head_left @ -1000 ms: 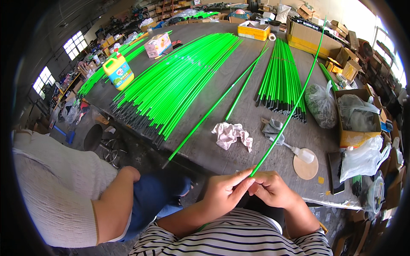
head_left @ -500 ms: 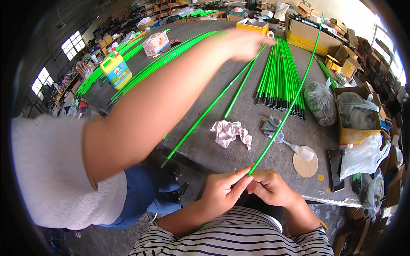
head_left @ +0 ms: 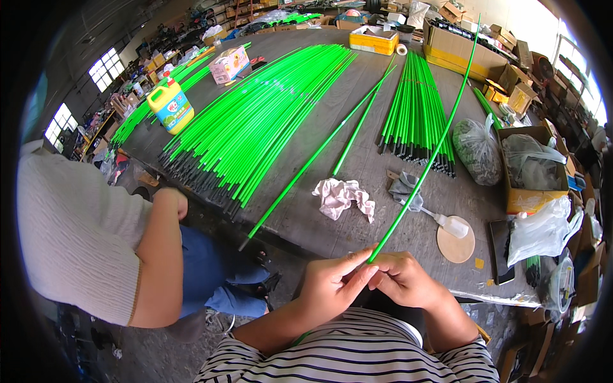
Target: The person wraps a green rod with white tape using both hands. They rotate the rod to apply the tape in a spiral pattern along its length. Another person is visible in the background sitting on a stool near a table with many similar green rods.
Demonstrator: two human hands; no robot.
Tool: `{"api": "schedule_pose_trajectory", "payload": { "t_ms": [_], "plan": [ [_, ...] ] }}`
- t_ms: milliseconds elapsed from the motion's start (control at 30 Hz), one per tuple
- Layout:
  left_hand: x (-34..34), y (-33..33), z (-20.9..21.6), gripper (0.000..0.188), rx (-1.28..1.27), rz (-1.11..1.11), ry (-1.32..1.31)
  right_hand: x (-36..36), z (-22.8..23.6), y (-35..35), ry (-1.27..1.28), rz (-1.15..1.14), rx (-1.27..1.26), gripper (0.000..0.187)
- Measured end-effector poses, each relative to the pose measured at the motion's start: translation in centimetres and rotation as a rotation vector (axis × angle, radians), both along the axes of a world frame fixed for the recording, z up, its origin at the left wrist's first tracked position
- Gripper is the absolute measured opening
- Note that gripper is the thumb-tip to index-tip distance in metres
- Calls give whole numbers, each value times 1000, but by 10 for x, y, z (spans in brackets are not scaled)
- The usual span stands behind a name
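Both my hands meet near the table's front edge on one long thin green rod [head_left: 390,231], which slants up to the far right. My left hand [head_left: 333,281] pinches it between thumb and fingers. Close against it, my right hand [head_left: 403,279] has curled fingers at the same spot, partly hidden behind the left. A short green length shows below my left wrist. Beyond the hands lie a crumpled pale pink cloth [head_left: 343,198] and a grey cloth [head_left: 405,189]. A small white squeeze bottle [head_left: 454,226] rests on a round tan disc [head_left: 456,247].
A broad fan of black-ended green rods [head_left: 255,121] covers the table's left; a smaller bundle [head_left: 418,102] lies right of two loose rods. A co-worker [head_left: 89,230] stands at left. A yellow jug [head_left: 170,107], filled plastic bag [head_left: 477,152] and cardboard box [head_left: 536,199] stand around.
The co-worker's arm has drawn back from over the table to their side, uncovering the large fan of rods. My hands hold almost the same place on the rod.
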State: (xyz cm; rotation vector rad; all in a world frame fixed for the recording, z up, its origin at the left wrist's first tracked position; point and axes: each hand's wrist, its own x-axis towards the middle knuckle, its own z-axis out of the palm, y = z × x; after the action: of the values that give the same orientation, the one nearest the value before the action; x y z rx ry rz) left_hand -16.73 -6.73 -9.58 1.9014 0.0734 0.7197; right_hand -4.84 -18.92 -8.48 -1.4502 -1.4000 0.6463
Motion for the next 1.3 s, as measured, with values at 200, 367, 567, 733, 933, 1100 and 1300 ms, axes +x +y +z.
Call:
{"api": "schedule_pose_trajectory", "payload": {
  "t_ms": [200,367,567,733,933,1100,1300],
  "plan": [
    [0,1,-3,31,19,-2,-6,0,2,0,18,5,-18,16],
    [0,1,-4,31,10,-9,-12,0,1,0,10,11,-13,16],
    [-1,1,-1,31,12,-13,3,0,2,0,5,8,-31,15],
    [-2,0,3,30,19,-7,27,0,3,0,0,7,-31,15],
    [-2,0,2,30,16,-3,28,0,1,0,0,7,-25,16],
    [-1,1,0,30,15,-2,20,0,3,0,8,6,-31,16],
    [-1,1,2,30,20,-11,6,-1,-1,1,-20,-2,6,16]
  ]
}}
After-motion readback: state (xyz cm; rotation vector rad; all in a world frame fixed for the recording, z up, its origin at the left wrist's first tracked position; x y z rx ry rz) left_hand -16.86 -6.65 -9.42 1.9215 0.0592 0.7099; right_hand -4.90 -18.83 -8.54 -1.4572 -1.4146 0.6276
